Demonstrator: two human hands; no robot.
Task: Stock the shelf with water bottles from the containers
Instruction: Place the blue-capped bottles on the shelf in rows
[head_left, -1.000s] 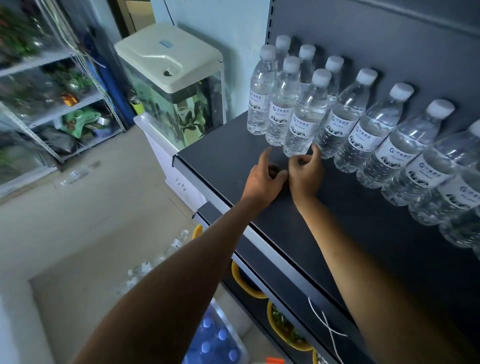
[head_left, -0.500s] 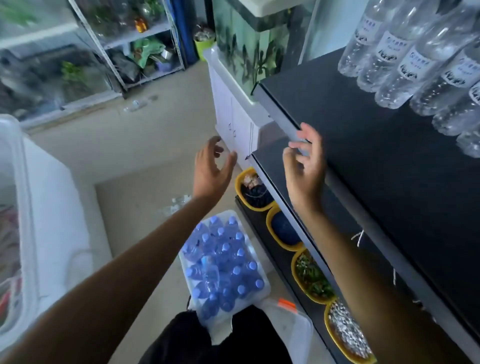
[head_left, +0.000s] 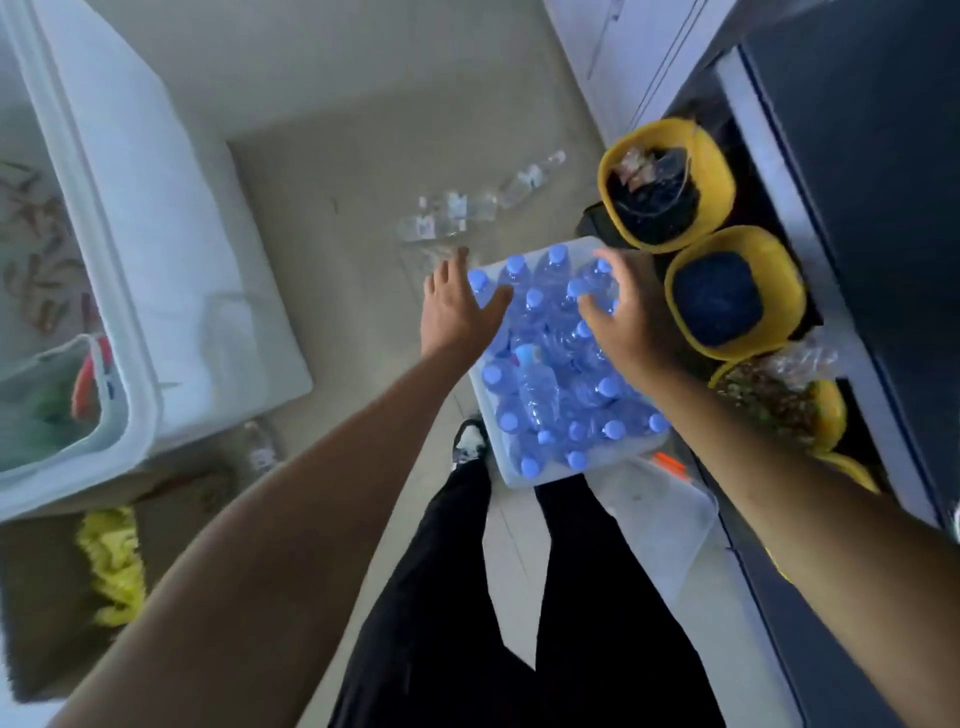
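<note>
Both arms reach down to the white plastic container (head_left: 514, 480) on the floor, packed with clear, blue-capped water bottles (head_left: 540, 384), probably to lift the next ones for the dark grey metal shelf (head_left: 883, 182) to the container's right. The left hand (head_left: 457, 306) hovers over the container's far left corner, fingers released and spread. The right hand (head_left: 631, 322), over its far right side, has fingers (head_left: 597, 299) half-curled above the caps, not visibly grasping any bottle. Motion blur hides actual contact; the right hand covers several bottles, and the shelf top is cut off
</note>
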